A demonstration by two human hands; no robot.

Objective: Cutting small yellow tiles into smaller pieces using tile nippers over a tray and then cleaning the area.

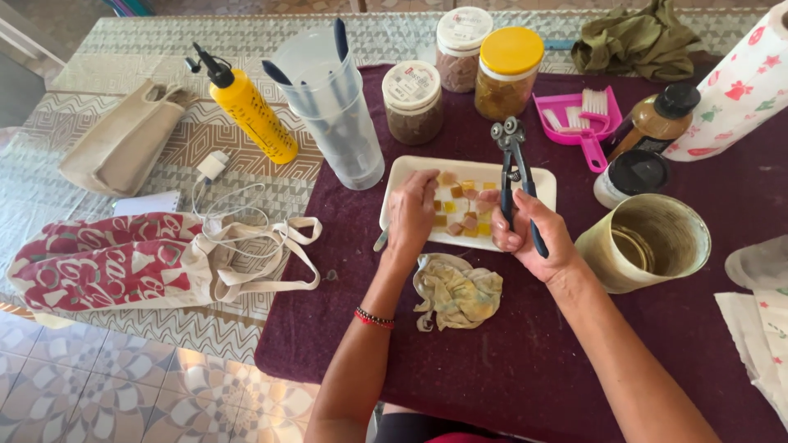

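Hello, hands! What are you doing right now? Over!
Left hand on small cubes in white tray. Right hand holds blue-handled tool. Crumpled cloth just below tray.

I am gripping a can opener (pixel 516 176) by its dark blue handles, and it is standing nearly upright with its metal gear head at the top, over the right end of a white rectangular tray (pixel 408 174). The tray is lying on the maroon cloth, carrying small yellow, orange and pinkish cubes (pixel 461 209) that I am touching.
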